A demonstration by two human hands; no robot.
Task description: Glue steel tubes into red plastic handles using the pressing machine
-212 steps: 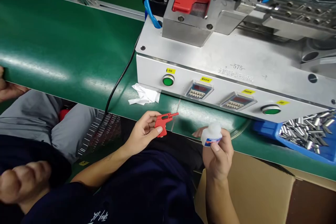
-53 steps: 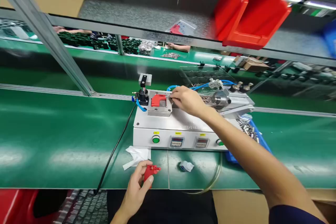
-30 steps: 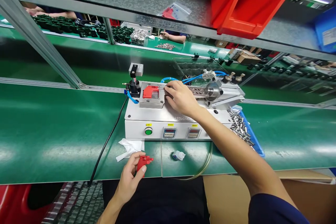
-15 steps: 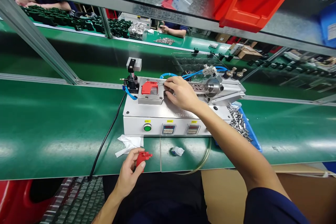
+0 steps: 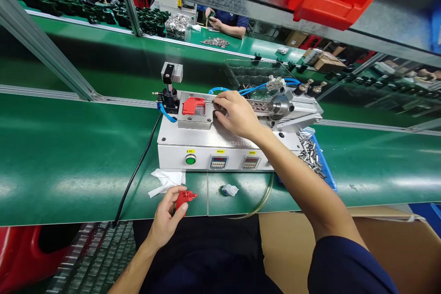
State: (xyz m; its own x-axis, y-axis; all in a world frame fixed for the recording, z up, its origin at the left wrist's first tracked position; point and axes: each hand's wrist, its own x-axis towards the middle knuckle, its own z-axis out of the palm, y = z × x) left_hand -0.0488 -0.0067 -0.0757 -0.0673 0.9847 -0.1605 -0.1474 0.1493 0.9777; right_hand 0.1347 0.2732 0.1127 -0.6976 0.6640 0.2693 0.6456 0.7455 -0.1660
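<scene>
My left hand (image 5: pixel 167 217) pinches a small red plastic part (image 5: pixel 184 198) with a short nib on its right side, above the bench's front edge. Reaching over the bench machine (image 5: pixel 179 142), my right hand (image 5: pixel 237 112) has its fingers curled down just right of the metal fixture block (image 5: pixel 195 122). In that block lies another red plastic part (image 5: pixel 192 105). A thin metal rod (image 5: pixel 209 101) runs from it to my right fingertips; what they grip is hidden behind them. Further right, a slotted metal guide (image 5: pixel 260 107) leads to a round steel piece (image 5: pixel 278 108).
A blue tray (image 5: pixel 329 177) of metal pins stands right of the machine. A small white-capped bottle (image 5: pixel 229 189) and white tissue (image 5: pixel 167 180) lie in front. Overhead is a shelf with a red bin (image 5: pixel 324 16). Across the bench, co-workers' arms (image 5: pixel 232 31) show.
The view has shifted slightly, so the whole scene sits a little higher. Both hands keep nearly the same positions on the machine and the red part.
</scene>
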